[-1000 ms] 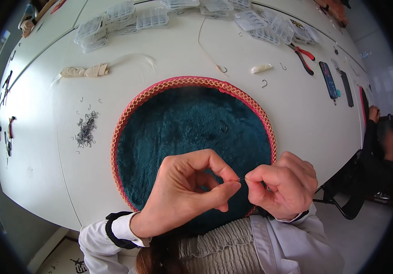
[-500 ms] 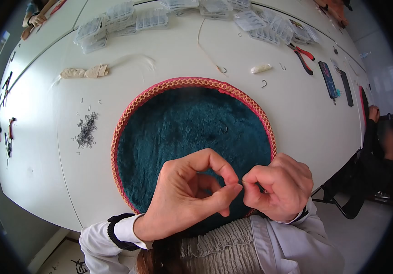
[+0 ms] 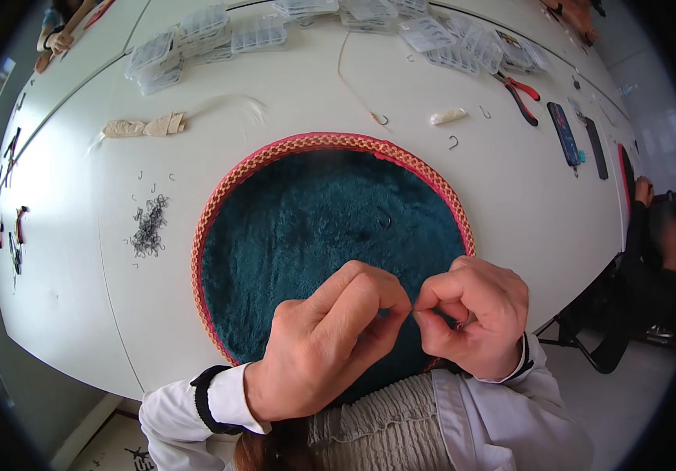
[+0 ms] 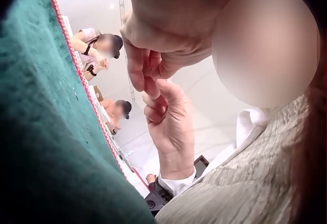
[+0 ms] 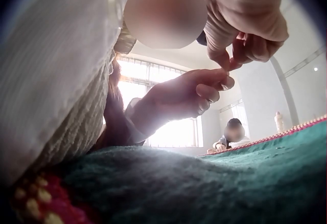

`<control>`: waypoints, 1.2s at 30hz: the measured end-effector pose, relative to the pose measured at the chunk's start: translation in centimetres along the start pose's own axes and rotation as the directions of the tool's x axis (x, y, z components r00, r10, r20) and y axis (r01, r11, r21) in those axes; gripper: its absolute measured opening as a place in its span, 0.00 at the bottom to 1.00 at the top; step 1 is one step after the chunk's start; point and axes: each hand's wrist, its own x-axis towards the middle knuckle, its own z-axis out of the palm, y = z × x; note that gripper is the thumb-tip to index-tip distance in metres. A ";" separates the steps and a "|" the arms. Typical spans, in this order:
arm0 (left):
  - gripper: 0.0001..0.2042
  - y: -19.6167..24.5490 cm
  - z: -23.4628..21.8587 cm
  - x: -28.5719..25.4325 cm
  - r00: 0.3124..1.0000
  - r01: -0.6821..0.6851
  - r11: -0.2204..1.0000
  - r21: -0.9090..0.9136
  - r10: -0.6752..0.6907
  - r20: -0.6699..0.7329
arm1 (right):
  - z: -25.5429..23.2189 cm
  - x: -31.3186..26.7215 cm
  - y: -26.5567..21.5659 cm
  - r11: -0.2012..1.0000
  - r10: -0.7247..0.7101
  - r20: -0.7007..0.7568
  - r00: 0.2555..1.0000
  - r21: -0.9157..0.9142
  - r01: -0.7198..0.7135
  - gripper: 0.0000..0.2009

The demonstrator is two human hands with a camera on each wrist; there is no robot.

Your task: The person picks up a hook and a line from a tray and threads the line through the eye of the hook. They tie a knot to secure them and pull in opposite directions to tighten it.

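In the head view the left hand (image 3: 326, 337) and right hand (image 3: 475, 318) meet fingertip to fingertip above the round teal plush surface (image 3: 299, 220). Both hands pinch at the same spot; the small thin piece between them is mostly hidden. The left hand's back faces up, covering its thumb. Both wrist views show the touching fingertips, with the left hand (image 4: 173, 35) above the right hand (image 4: 171, 132) in the left wrist view. A dark curved hook (image 3: 385, 217) lies on the plush beyond the hands.
A pile of small dark hooks (image 3: 149, 228) is at left, with a wrapped bundle (image 3: 146, 125) behind it. Clear plastic boxes (image 3: 259, 34) line the back. Red-handled pliers (image 3: 520, 98) and a phone (image 3: 563, 133) lie at right. Other people sit around the table.
The left hand has rolled over, so its thumb no longer shows in the head view. The right hand has shifted slightly left, and the gap between the fingertips has closed.
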 end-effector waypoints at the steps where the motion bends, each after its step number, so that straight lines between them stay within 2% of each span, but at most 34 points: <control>1: 0.08 0.0 0.0 0.1 1.000 -0.031 0.999 0.029 0.031 0.001 | -0.1 0.0 0.0 0.992 0.080 0.041 0.996 0.091 -0.084 0.09; 2: 0.08 -0.1 -0.1 0.1 0.999 -0.032 0.999 0.030 0.032 0.003 | -0.1 -0.1 0.1 0.970 0.155 0.087 0.984 0.178 -0.169 0.09; 3: 0.08 -0.2 -0.1 0.2 0.998 -0.055 0.998 0.020 0.056 -0.003 | -0.2 -0.2 0.1 0.970 0.156 0.085 0.984 0.177 -0.169 0.09; 5: 0.07 -0.2 -0.2 0.2 0.997 -0.079 0.997 0.011 0.079 -0.009 | -0.3 -0.4 0.3 0.901 0.264 0.114 0.958 0.326 -0.287 0.10; 6: 0.06 0.0 -0.3 0.2 0.997 0.072 0.987 -0.143 -0.074 -0.005 | -0.3 -0.3 0.2 0.901 0.263 0.113 0.958 0.326 -0.286 0.10; 7: 0.06 0.1 -0.4 0.1 0.975 0.220 0.931 -0.293 -0.223 0.023 | -0.2 0.0 0.0 0.926 0.233 0.052 0.971 0.294 -0.237 0.11; 8: 0.06 0.3 -0.6 0.2 0.975 0.219 0.931 -0.293 -0.222 0.023 | -0.1 0.1 -0.1 0.947 0.199 -0.009 0.980 0.258 -0.190 0.12; 9: 0.05 0.5 -0.7 0.3 0.952 0.300 0.881 -0.365 -0.300 0.057 | -0.1 0.1 0.0 0.947 0.199 -0.009 0.980 0.258 -0.190 0.12; 10: 0.05 0.6 -0.8 0.3 0.923 0.377 0.820 -0.431 -0.372 0.098 | -0.1 0.1 0.1 0.982 0.103 -0.074 0.992 0.166 -0.090 0.11; 11: 0.05 0.6 -0.8 0.3 0.923 0.376 0.820 -0.432 -0.372 0.098 | 0.0 0.1 0.2 0.998 0.001 -0.129 0.992 0.066 0.008 0.11; 13: 0.05 0.6 -0.8 0.3 0.895 0.437 0.768 -0.468 -0.424 0.139 | -0.1 0.0 0.2 0.999 -0.041 -0.137 0.990 0.001 0.042 0.11; 16: 0.05 0.6 -0.7 0.2 0.890 0.445 0.757 -0.479 -0.433 0.142 | 0.0 -0.2 0.2 0.993 -0.093 -0.146 0.985 -0.091 0.081 0.10; 21: 0.05 0.6 -0.7 0.2 0.900 0.428 0.769 -0.475 -0.409 0.149 | 0.0 -0.1 0.3 0.994 -0.081 -0.152 0.985 -0.084 0.069 0.10; 23: 0.05 0.6 -0.6 0.1 0.908 0.414 0.785 -0.461 -0.394 0.143 | 0.1 0.0 0.5 0.998 -0.021 -0.112 0.993 0.053 0.027 0.09; 26: 0.05 0.5 -0.5 0.0 0.928 0.367 0.820 -0.439 -0.353 0.116 | 0.2 0.0 0.6 0.990 0.021 -0.102 0.995 0.144 -0.006 0.08; 30: 0.05 0.3 -0.3 -0.1 0.964 0.262 0.902 -0.343 -0.261 0.050 | 0.1 0.0 0.6 0.986 0.053 -0.063 0.997 0.160 -0.043 0.07; 32: 0.05 0.1 -0.2 -0.2 0.975 0.218 0.923 -0.318 -0.222 0.025 | 0.0 0.0 0.5 0.968 0.119 0.008 0.993 0.220 -0.118 0.06; 34: 0.05 -0.1 0.0 -0.1 0.991 0.120 0.960 -0.252 -0.129 -0.021 | -0.1 0.0 0.5 0.957 0.151 0.028 0.988 0.246 -0.153 0.06; 35: 0.05 -0.2 0.0 -0.1 0.992 0.119 0.960 -0.252 -0.128 -0.019 | -0.1 0.0 0.4 0.944 0.181 0.050 0.982 0.272 -0.188 0.06; 36: 0.06 -0.2 -0.1 0.0 0.998 0.046 0.982 -0.184 -0.051 -0.022 | -0.2 -0.1 0.5 0.944 0.182 0.049 0.982 0.271 -0.189 0.06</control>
